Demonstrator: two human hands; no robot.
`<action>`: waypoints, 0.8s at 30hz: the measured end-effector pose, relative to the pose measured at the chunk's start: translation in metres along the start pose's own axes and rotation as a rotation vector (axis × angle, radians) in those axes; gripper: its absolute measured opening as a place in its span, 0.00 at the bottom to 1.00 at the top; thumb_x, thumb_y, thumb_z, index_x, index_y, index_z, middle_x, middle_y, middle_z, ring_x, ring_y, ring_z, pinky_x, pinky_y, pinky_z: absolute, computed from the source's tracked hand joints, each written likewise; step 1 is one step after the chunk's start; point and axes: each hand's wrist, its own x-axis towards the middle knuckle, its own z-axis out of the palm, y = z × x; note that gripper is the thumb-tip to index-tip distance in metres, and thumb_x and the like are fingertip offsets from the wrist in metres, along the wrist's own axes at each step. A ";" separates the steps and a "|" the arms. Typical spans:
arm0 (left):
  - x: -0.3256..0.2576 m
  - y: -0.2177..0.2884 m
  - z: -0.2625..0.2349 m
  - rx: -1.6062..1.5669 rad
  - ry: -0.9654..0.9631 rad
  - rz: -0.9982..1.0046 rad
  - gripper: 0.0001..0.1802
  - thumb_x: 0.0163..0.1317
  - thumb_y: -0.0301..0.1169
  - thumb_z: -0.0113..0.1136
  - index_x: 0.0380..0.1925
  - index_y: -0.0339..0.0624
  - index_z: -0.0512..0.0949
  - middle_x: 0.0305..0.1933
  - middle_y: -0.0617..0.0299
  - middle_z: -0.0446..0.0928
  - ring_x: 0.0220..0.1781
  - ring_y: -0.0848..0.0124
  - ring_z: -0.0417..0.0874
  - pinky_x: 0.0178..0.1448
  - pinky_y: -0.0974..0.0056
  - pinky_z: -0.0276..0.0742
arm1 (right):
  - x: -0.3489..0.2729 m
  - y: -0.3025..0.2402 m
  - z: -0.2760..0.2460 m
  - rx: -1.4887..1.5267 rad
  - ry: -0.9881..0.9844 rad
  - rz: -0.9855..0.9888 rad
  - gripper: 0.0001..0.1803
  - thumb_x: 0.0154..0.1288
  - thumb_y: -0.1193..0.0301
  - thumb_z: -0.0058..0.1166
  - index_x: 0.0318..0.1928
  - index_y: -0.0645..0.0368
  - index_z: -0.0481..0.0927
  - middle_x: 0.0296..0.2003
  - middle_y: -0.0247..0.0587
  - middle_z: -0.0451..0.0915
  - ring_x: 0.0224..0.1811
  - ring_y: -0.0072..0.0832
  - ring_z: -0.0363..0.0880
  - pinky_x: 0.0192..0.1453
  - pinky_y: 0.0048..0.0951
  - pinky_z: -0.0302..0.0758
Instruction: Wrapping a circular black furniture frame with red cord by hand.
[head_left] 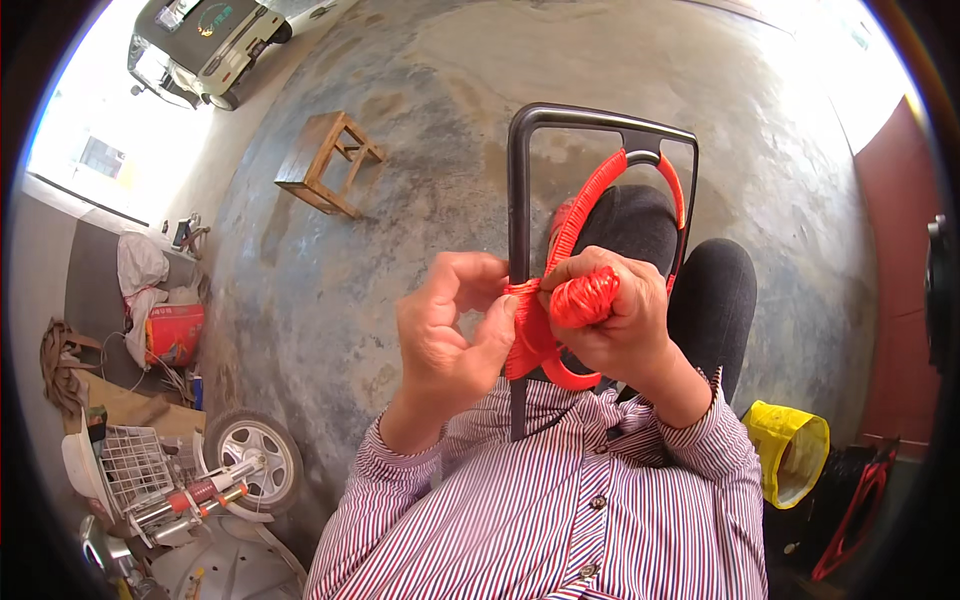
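A black metal frame (518, 200) with rounded corners stands across my lap. Inside it is an oval ring (592, 190) closely wrapped in red cord, with a bare dark stretch at its top. My left hand (440, 330) is closed, thumb and forefinger pinching the red cord (522, 292) where it winds round the frame's left bar. Below that pinch, a red wrapped band (530, 345) joins the bar to the ring. My right hand (630, 335) is wrapped round a wound bundle of red cord (585, 298), its fingertips close to the left ones.
A wooden stool (330, 165) lies tipped on the concrete floor ahead. To the left are a red bucket (173, 335) and a scooter's wheel (255, 462). A yellow container (787, 452) sits by my right side. A three-wheeled vehicle (210, 45) is parked at far left.
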 end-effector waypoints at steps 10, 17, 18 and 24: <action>-0.002 -0.001 0.004 0.098 0.019 0.125 0.15 0.58 0.14 0.61 0.43 0.35 0.69 0.42 0.60 0.74 0.41 0.78 0.78 0.48 0.72 0.76 | 0.009 -0.002 -0.006 -0.028 -0.075 -0.032 0.17 0.39 0.75 0.68 0.33 0.58 0.78 0.26 0.40 0.80 0.27 0.38 0.83 0.30 0.34 0.78; 0.000 0.001 0.004 0.115 -0.008 0.130 0.18 0.54 0.11 0.62 0.42 0.35 0.69 0.41 0.60 0.74 0.40 0.78 0.78 0.47 0.73 0.77 | 0.010 0.002 -0.009 0.259 -0.126 0.135 0.12 0.44 0.77 0.63 0.32 0.61 0.77 0.24 0.40 0.78 0.23 0.33 0.79 0.30 0.29 0.76; 0.000 0.001 0.004 0.120 -0.015 0.131 0.18 0.54 0.11 0.62 0.42 0.35 0.69 0.41 0.60 0.74 0.39 0.78 0.79 0.47 0.73 0.77 | 0.007 0.003 -0.008 0.308 -0.114 0.176 0.11 0.45 0.77 0.63 0.32 0.62 0.77 0.23 0.39 0.78 0.22 0.31 0.78 0.30 0.28 0.76; 0.008 0.008 0.007 0.233 -0.044 0.200 0.15 0.53 0.13 0.64 0.38 0.36 0.71 0.35 0.62 0.76 0.35 0.80 0.81 0.42 0.73 0.78 | 0.004 0.001 -0.007 0.349 -0.086 0.310 0.09 0.47 0.78 0.61 0.31 0.63 0.77 0.22 0.36 0.77 0.23 0.22 0.75 0.32 0.26 0.76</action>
